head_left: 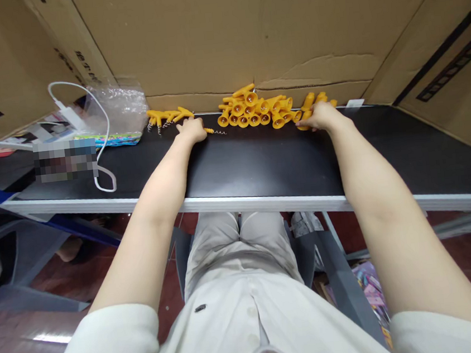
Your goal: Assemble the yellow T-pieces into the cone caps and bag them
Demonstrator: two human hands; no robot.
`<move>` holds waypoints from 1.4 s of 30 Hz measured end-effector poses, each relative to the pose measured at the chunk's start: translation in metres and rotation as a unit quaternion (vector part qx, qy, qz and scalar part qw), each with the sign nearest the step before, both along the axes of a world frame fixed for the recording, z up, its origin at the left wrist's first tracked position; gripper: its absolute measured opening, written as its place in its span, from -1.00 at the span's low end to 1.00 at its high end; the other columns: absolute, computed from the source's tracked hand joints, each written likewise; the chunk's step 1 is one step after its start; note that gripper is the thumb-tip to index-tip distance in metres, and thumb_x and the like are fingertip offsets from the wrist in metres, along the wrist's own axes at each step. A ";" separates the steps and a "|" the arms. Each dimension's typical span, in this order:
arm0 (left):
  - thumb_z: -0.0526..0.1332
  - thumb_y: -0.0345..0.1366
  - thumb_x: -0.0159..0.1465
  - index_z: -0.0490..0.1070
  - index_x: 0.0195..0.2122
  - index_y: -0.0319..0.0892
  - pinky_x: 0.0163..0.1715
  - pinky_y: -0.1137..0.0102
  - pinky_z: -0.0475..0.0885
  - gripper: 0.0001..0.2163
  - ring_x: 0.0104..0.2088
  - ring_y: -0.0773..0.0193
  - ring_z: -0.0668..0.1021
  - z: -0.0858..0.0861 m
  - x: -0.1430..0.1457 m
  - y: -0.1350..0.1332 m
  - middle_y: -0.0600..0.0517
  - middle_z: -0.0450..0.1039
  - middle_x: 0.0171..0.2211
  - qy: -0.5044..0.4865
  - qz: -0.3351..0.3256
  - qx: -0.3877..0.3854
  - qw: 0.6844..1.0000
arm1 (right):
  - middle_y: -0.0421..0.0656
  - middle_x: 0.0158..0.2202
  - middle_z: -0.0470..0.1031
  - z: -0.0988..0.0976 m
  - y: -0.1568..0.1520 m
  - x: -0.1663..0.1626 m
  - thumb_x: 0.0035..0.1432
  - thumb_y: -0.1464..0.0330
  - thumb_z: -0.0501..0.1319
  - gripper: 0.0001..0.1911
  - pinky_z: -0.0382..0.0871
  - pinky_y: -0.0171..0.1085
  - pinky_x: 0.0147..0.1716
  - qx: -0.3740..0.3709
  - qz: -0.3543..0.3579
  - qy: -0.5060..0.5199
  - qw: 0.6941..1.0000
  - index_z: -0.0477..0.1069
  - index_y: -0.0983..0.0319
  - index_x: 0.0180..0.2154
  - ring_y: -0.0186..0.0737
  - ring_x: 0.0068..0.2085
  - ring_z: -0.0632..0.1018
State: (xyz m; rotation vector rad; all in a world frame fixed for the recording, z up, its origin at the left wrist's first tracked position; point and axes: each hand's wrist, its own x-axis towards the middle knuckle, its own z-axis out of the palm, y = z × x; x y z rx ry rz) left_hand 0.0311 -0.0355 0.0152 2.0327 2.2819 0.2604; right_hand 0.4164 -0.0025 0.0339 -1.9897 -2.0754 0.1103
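On the black tabletop [259, 163], my left hand [192, 130] is closed around a yellow plastic piece [209, 130]; its tip and a thin coiled wire [219, 132] stick out on the right. Just behind that hand lie several branched yellow pieces [170, 115] with metal coils hanging from them. My right hand [319, 116] has its fingers closed on a yellow cone-shaped piece [304, 126] at the right end of a row. To its left, several hollow yellow cones [251, 110] are stacked on their sides, open ends facing me. More yellow pieces [314, 99] sit behind my right fingers.
Cardboard walls [221, 37] enclose the back and sides. At left are a clear plastic bag [121, 107], colourful packets [109, 140] and a white cable [107, 120]. A metal strip [263, 200] edges the table in front of my lap.
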 end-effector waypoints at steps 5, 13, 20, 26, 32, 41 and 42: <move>0.28 -0.37 0.32 0.60 0.30 -0.15 0.56 -0.10 0.35 -0.50 0.54 -0.26 0.43 -0.006 -0.004 0.009 -0.34 0.45 0.49 -0.014 -0.005 0.016 1.000 | 0.05 -0.14 0.72 0.013 -0.017 -0.013 0.35 0.32 0.55 -0.79 0.46 -0.16 -0.03 -0.064 0.024 0.031 0.997 0.64 0.30 -0.11 0.02 -0.07 0.69; 0.33 -0.41 0.19 0.64 0.21 -0.13 0.50 0.05 0.44 -0.49 0.47 -0.23 0.50 -0.014 -0.007 0.022 -0.28 0.52 0.40 -0.034 -0.029 0.034 0.998 | -0.18 -0.32 0.62 -0.002 -0.011 -0.033 0.12 0.28 0.62 -0.68 0.56 -0.12 0.04 -0.020 0.079 0.129 0.988 0.50 0.17 -0.41 -0.03 -0.14 0.66; 0.36 -0.42 0.24 0.66 0.17 -0.16 0.46 0.13 0.48 -0.55 0.43 -0.22 0.57 -0.008 -0.002 0.015 -0.29 0.56 0.39 -0.040 -0.035 0.037 0.998 | -0.09 -0.16 0.73 -0.018 0.001 -0.038 0.20 0.27 0.58 -0.70 0.58 -0.11 0.17 -0.008 0.097 0.166 0.981 0.48 0.16 -0.36 0.01 -0.03 0.72; 0.38 -0.26 0.29 0.64 -0.04 -0.11 0.22 0.18 0.58 -0.78 0.15 -0.16 0.71 -0.004 0.002 0.011 -0.17 0.75 -0.01 -0.080 -0.085 0.021 0.993 | -0.02 -0.08 0.74 -0.018 0.008 -0.038 0.34 0.20 0.50 -0.71 0.59 -0.03 0.18 0.000 0.108 0.076 0.991 0.46 0.15 -0.30 0.11 0.04 0.73; 0.35 -0.26 0.25 0.64 -0.04 -0.15 0.18 0.25 0.54 -0.73 0.07 -0.07 0.68 -0.002 0.006 0.005 -0.10 0.71 -0.14 -0.095 -0.141 0.073 0.983 | 0.04 -0.19 0.68 -0.019 0.012 -0.044 0.25 0.11 0.57 -0.66 0.65 0.09 0.10 0.035 0.111 -0.046 0.992 0.56 0.16 -0.17 0.27 -0.02 0.73; 0.31 -0.27 0.23 0.66 0.09 -0.18 0.21 0.23 0.50 -0.60 0.08 -0.08 0.64 0.004 0.018 -0.004 -0.09 0.66 -0.09 -0.093 -0.187 0.100 0.973 | 0.09 -0.02 0.69 -0.014 -0.004 -0.068 0.25 0.31 0.51 -0.77 0.59 0.08 0.15 0.070 0.165 -0.068 0.981 0.67 0.24 -0.08 0.33 0.10 0.70; 0.30 -0.26 0.23 0.66 0.09 -0.17 0.20 0.22 0.50 -0.60 0.07 -0.07 0.63 0.005 0.019 -0.004 -0.08 0.65 -0.11 -0.092 -0.191 0.102 0.972 | 0.10 -0.01 0.70 -0.015 -0.005 -0.070 0.26 0.33 0.48 -0.78 0.58 0.07 0.15 0.077 0.172 -0.070 0.980 0.69 0.26 -0.07 0.33 0.11 0.70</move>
